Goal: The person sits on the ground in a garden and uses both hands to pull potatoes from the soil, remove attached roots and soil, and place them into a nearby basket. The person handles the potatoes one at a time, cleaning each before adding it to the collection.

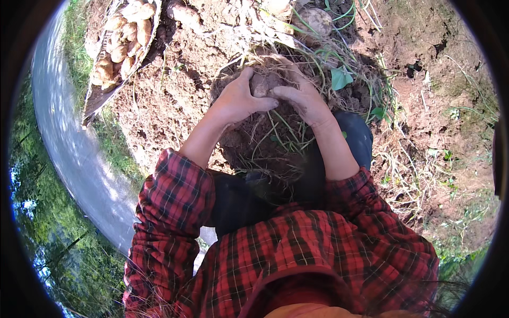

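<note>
Both my hands cup a soil-coated root tuber [262, 84] in the shaded earth before me. My left hand [242, 97] lies against its left and near side, with the thumb bent inward. From the right, my right hand [302, 97] curls around the far side, and its fingertips are partly hidden by roots. The two thumbs almost meet at the tuber's near edge. Thin roots and cut green vines [286, 131] lie tangled below the hands and to their right.
A woven basket [95, 97] of knobbly tubers [129, 35] stands at the upper left. A large round tuber [314, 24] and a long one [185, 16] lie on the soil beyond the hands. Dry roots [409, 171] litter the right side. A paved path [79, 147] curves along the left.
</note>
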Demonstrator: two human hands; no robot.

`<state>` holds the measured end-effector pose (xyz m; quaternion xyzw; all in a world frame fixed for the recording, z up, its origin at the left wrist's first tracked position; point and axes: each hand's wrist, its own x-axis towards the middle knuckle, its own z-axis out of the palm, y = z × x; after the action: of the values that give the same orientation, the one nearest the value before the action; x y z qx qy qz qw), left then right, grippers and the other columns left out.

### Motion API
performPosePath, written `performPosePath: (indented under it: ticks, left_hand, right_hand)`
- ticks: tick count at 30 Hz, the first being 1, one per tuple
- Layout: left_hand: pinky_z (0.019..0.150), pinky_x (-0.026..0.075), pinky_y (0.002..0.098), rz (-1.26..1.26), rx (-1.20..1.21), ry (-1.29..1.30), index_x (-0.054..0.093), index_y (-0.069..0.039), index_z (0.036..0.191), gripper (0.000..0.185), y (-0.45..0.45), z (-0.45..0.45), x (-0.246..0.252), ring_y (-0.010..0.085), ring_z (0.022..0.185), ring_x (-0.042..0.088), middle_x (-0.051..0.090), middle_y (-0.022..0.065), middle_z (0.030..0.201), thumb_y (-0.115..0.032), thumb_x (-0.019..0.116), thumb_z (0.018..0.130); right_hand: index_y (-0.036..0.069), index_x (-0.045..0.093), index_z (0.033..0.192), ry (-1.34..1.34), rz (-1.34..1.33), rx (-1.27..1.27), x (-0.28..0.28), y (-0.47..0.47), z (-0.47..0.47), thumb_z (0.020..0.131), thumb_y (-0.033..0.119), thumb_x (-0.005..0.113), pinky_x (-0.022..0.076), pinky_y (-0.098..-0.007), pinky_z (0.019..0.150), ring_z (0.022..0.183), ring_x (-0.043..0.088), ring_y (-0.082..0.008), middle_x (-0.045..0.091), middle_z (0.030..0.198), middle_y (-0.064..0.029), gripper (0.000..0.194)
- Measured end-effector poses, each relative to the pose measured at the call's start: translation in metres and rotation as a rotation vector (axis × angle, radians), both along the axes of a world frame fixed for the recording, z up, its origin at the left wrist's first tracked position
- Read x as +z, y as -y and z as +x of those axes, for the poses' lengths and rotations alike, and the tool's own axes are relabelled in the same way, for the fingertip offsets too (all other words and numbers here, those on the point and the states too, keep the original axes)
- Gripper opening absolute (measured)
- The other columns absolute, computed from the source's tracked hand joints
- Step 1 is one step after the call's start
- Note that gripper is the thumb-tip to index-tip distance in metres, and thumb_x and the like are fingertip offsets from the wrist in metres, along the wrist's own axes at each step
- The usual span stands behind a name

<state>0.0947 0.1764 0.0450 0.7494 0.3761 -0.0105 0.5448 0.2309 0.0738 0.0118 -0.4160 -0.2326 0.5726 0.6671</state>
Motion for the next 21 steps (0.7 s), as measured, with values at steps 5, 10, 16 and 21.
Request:
performPosePath:
  ticks: [5,10,16,21]
  left_hand:
    - [0.08,0.046,0.0346,0.1,-0.054,-0.048,0.041,0.004,0.114,0.073,0.007,0.005,0.018,0.0318,0.091,0.06,0.06,0.0228,0.097,-0.033,0.074,0.061]
    - [0.079,0.045,0.035,0.143,-0.113,-0.115,0.042,0.004,0.11,0.067,0.012,0.008,0.025,0.0315,0.09,0.06,0.06,0.0223,0.096,-0.032,0.075,0.063]
    - [0.081,0.045,0.033,0.135,-0.189,-0.068,0.043,0.005,0.116,0.071,0.011,0.006,0.025,0.0262,0.093,0.059,0.059,0.0198,0.1,-0.033,0.076,0.065]
    - [0.081,0.045,0.0337,0.267,-0.111,-0.203,0.042,0.007,0.121,0.075,0.006,0.01,0.031,0.0274,0.094,0.059,0.059,0.0207,0.103,-0.041,0.07,0.071]
  right_hand:
    - [-0.001,0.037,0.13,0.02,-0.022,-0.011,-0.006,0.0,0.0,0.072,0.004,0.066,0.041,-0.0276,0.089,0.102,0.052,-0.015,0.051,0.118,-0.009,0.065]
    - [-0.002,0.053,0.113,-0.101,-0.058,-0.154,-0.015,-0.006,-0.001,0.078,0.006,0.062,0.0447,-0.0249,0.081,0.09,0.056,-0.012,0.06,0.102,-0.0068,0.037]
    - [0.001,0.055,0.107,-0.184,-0.299,-0.354,-0.018,-0.011,-0.002,0.087,0.015,0.052,0.0461,-0.0233,0.072,0.076,0.058,-0.0124,0.061,0.094,-0.0056,0.025]
    - [0.004,0.049,0.114,-0.022,-0.321,-0.286,-0.009,0.0,0.002,0.089,0.013,0.04,0.0456,-0.0281,0.075,0.087,0.055,-0.0134,0.055,0.105,-0.0067,0.028]
